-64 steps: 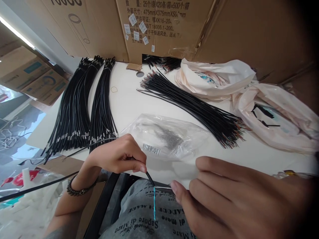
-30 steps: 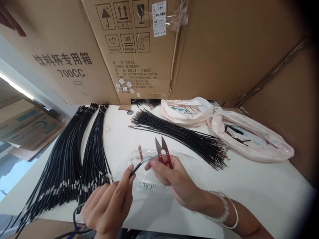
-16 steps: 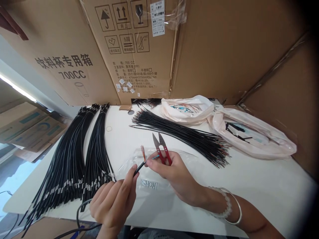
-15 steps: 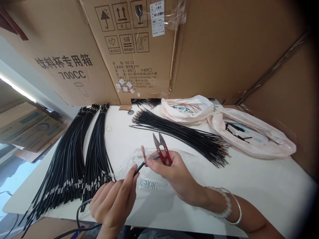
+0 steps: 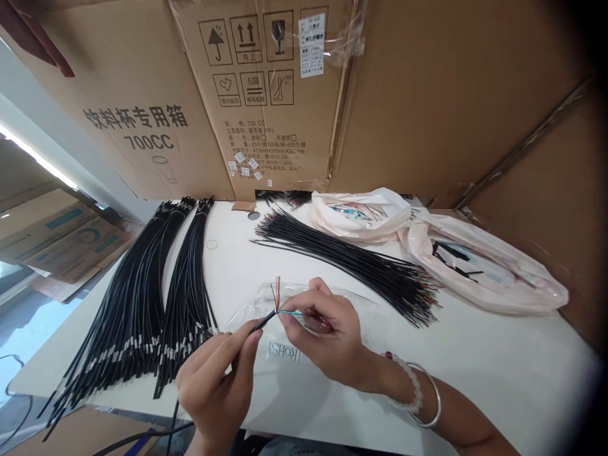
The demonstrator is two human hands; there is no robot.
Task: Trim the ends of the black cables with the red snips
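Note:
My left hand [image 5: 219,380] is closed around a black cable [image 5: 263,322], its stripped end pointing up and to the right. Fine copper-coloured inner wires [image 5: 278,292] stand up from that end, with a thin dark strand beside them. My right hand [image 5: 332,339] pinches close to the cable tip, where a light-blue wire [image 5: 291,312] runs out sideways towards its fingers. Tucked in the same hand are red-handled thread snips [image 5: 319,320], their blades mostly hidden by the fingers. Beneath both hands lies a clear plastic bag [image 5: 285,351] printed "RoHS".
Two bundles of black cables [image 5: 128,297] lie on the left of the white table [image 5: 475,361]. Another cable bundle [image 5: 346,263] with bared ends lies behind my right hand. Two pale plastic bags [image 5: 494,253] with scraps sit at the back right. Large cardboard boxes [image 5: 266,95] wall the rear.
The snips have turned down into my right palm, so their blades no longer point up. The fingers now pinch near the blue wire, which is apart from the upright strands.

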